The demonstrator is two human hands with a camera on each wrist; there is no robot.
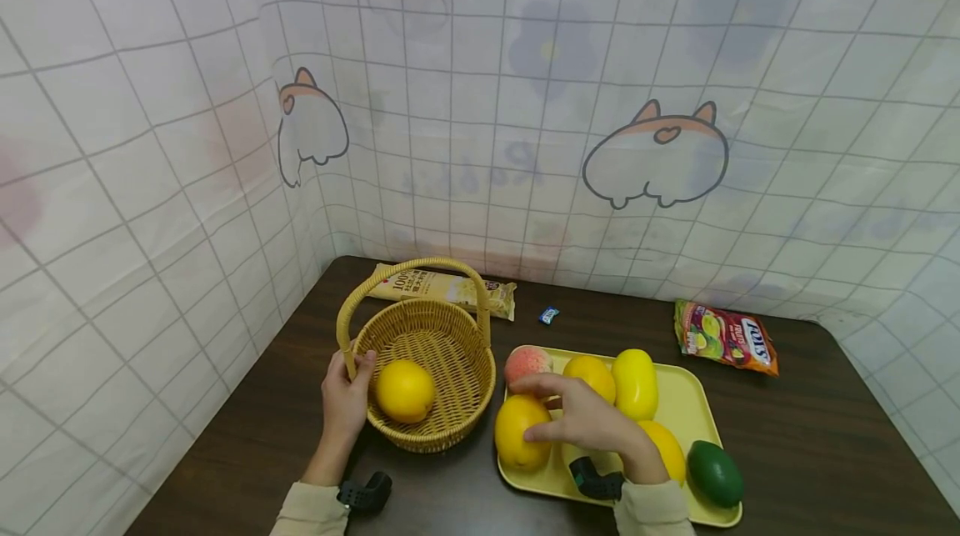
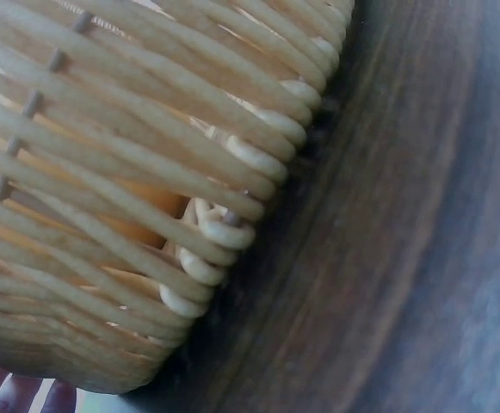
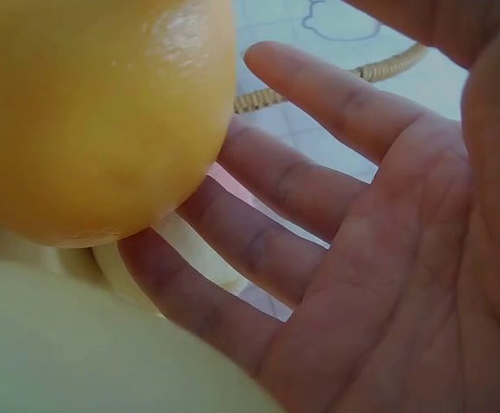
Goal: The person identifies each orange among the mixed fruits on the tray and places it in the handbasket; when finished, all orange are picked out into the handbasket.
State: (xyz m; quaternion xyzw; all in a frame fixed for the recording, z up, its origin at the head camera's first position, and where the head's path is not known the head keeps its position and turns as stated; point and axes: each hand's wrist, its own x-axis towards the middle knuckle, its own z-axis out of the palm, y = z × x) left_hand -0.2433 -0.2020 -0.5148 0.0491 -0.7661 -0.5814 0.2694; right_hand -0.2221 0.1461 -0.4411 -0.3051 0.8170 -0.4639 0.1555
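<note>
— What are the hands doing?
— The left hand (image 1: pixel 347 396) grips the side of the basket (image 1: pixel 427 439). The right hand (image 1: pixel 591 415) arches round a large yellow fruit (image 1: pixel 517 446), fingers over its far side and thumb on its near side; how firmly, I can't tell.
— So where's that fruit?
— Left of the right palm, at the end of the tray (image 1: pixel 686 398) nearer the left hand. Whether it's lifted, I can't say.
— What could go wrong?
— It could slip: the skin looks smooth, and the fingertips seem to bear lightly. The peach (image 1: pixel 528 363), just beyond those fingers, could be nudged and roll. A tug from the left hand could tip the basket.
— Which way does the fruit point?
— No clear stem end shows. It's nearly round; the long axis seems to run from thumb side to finger side.
</note>
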